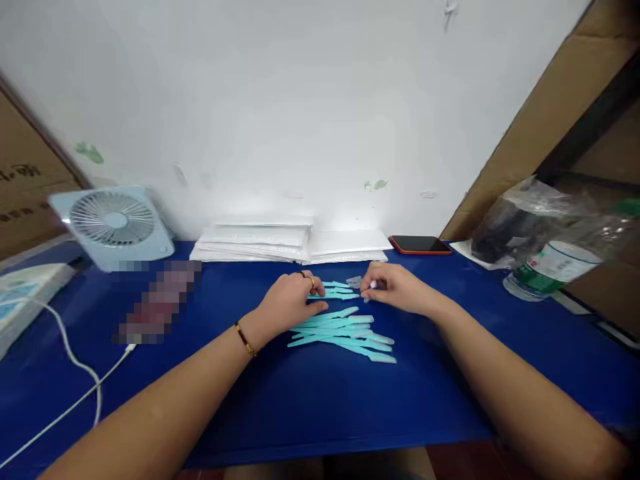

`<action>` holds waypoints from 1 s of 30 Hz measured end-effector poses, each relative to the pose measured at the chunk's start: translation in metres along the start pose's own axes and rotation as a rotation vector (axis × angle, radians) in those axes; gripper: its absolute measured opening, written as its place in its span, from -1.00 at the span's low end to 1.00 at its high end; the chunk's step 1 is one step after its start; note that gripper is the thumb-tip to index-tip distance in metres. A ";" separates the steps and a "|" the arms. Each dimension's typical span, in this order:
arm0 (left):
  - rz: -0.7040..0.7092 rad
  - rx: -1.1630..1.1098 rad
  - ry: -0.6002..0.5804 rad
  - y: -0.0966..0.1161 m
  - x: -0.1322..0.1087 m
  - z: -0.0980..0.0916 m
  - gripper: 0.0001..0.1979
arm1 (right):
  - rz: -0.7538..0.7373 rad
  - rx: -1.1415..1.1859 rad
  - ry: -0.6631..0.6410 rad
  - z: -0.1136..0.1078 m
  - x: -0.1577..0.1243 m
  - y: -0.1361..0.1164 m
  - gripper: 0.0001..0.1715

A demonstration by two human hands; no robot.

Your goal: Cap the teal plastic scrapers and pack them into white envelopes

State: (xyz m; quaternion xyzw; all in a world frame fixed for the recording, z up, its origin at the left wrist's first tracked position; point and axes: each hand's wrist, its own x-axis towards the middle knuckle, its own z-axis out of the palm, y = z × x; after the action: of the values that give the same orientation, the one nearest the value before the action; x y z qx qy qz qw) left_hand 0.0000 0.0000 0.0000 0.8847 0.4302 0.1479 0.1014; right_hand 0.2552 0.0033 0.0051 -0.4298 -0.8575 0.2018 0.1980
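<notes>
A pile of turquoise eyebrow razors (340,331) with clear-capped tips lies crossed on the blue table in front of me. Behind it, a few more razors (340,285) lie side by side. My left hand (299,297) is curled over their left ends, thumb and fingers closing on the handle of one razor (340,295). At that razor's tip, my right hand (387,287) pinches a small clear piece that looks like a blade cap (367,299); the fingers partly hide it. Loose clear caps (354,282) lie just left of the right fingers.
White packets (255,241) are stacked against the wall, with a phone (420,245) to their right. A bottle (550,267) and a plastic bag (515,223) stand at the right. On the left are a fan (116,223), a blurred-out item (160,303) and a white cable (65,417).
</notes>
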 end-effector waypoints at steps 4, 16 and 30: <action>0.064 -0.053 -0.143 0.003 -0.005 0.003 -0.78 | -0.022 -0.019 -0.109 0.011 0.002 -0.008 -0.82; -0.082 0.030 0.009 0.000 0.005 0.003 -0.86 | 0.131 -0.014 0.015 -0.004 0.002 0.011 -0.73; 0.091 -0.043 -0.166 0.018 -0.008 0.002 -0.76 | -0.026 0.030 -0.299 -0.001 -0.004 -0.014 -0.76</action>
State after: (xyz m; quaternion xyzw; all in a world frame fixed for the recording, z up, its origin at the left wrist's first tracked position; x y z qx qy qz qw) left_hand 0.0093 -0.0175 0.0020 0.9103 0.3762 0.0876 0.1490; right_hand 0.2488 -0.0076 0.0123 -0.3807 -0.8799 0.2735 0.0773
